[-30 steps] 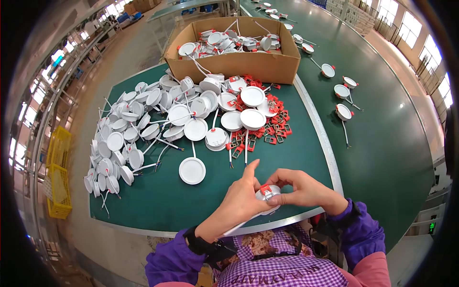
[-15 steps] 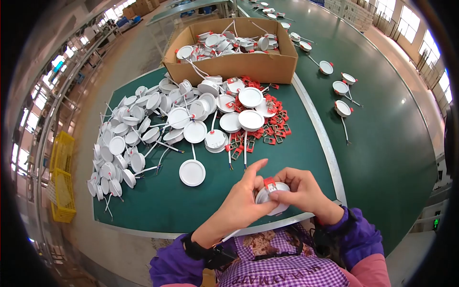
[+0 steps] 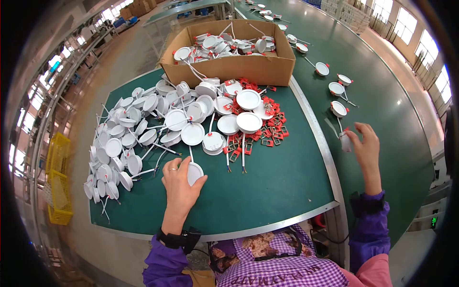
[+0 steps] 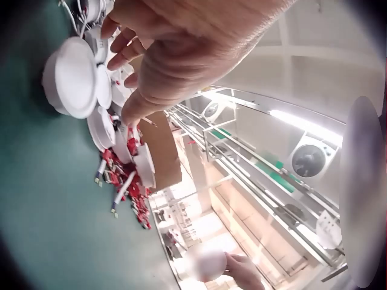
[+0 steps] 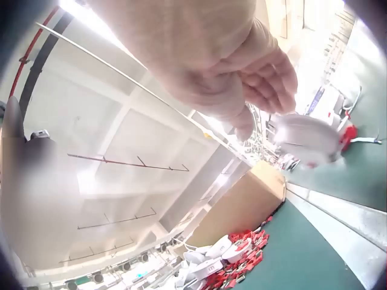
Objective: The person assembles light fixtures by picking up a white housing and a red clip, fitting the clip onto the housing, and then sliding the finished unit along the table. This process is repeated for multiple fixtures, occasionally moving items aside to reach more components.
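Note:
A white round downlight (image 3: pixel 195 173) lies on the green tabletop, partly hidden by my left hand (image 3: pixel 180 186). My thumb and fingers stand on either side of it with the fingers spread. The left wrist view shows those fingers relaxed, above and beside white downlights (image 4: pixel 78 78). Out over the green belt at the right, my right hand (image 3: pixel 367 148) pinches another downlight (image 3: pixel 345 141), blurred and tilted on edge. The right wrist view has that downlight (image 5: pixel 306 139) at the fingertips, with a red clip (image 5: pixel 348 136) at its side.
A large pile of white downlights (image 3: pixel 114 146) covers the table's left side. Red clips (image 3: pixel 275 129) lie heaped near the middle, before a cardboard box (image 3: pixel 229 71) of downlights. A metal edge (image 3: pixel 315 129) borders the belt, where finished-looking downlights (image 3: pixel 336 88) stand in a line.
Both hands were together at the table's front, working a red clip on a downlight. The right hand has carried that downlight right over the belt; the left has moved left to the lone downlight.

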The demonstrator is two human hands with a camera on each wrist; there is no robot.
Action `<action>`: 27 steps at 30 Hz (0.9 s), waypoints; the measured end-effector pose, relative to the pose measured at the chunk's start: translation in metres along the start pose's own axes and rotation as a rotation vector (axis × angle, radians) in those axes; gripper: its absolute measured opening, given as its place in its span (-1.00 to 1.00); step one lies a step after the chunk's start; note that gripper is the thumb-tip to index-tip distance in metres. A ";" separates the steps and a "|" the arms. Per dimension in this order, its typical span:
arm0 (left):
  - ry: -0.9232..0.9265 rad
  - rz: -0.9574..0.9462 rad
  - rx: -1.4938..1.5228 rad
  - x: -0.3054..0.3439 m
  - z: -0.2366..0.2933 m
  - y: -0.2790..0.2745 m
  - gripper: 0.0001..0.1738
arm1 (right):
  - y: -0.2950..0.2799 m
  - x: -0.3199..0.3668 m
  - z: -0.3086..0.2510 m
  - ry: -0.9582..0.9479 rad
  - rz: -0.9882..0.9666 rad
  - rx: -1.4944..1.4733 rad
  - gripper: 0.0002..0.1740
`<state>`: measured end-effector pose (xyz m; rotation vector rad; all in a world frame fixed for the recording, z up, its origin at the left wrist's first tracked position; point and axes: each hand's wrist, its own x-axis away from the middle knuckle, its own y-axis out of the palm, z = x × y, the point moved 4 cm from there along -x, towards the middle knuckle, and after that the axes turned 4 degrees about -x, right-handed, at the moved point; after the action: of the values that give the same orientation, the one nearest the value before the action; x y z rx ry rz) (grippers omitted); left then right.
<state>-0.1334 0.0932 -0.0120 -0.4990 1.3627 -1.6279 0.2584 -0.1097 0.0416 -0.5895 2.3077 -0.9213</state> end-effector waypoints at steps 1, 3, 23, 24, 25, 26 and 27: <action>-0.027 -0.030 -0.072 0.003 -0.002 0.003 -0.32 | 0.009 0.003 -0.014 -0.168 0.013 0.003 -0.78; -0.020 -0.065 -0.078 0.006 -0.003 0.010 -0.26 | 0.036 0.017 -0.049 -0.185 -0.216 -0.149 -0.78; -0.666 -0.200 2.165 0.044 0.013 -0.009 -0.47 | 0.169 0.076 -0.116 -0.614 -0.678 0.073 -0.84; -0.661 -0.212 2.088 0.048 0.014 0.000 -0.50 | 0.160 0.077 -0.121 -0.615 -0.682 0.070 -0.84; -0.655 -0.227 2.012 0.052 0.015 0.007 -0.52 | 0.147 0.075 -0.123 -0.428 -0.727 -0.125 -0.87; -0.673 -0.208 1.924 0.053 0.018 0.011 -0.52 | 0.139 0.073 -0.122 -0.235 -0.760 -0.315 -0.90; -0.674 -0.213 1.924 0.053 0.021 0.012 -0.52 | 0.136 0.073 -0.122 -0.231 -0.758 -0.315 -0.90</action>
<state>-0.1377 0.0378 -0.0298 0.0726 -0.9459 -1.8682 0.1004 -0.0053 -0.0100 -1.6826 2.0312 -0.7382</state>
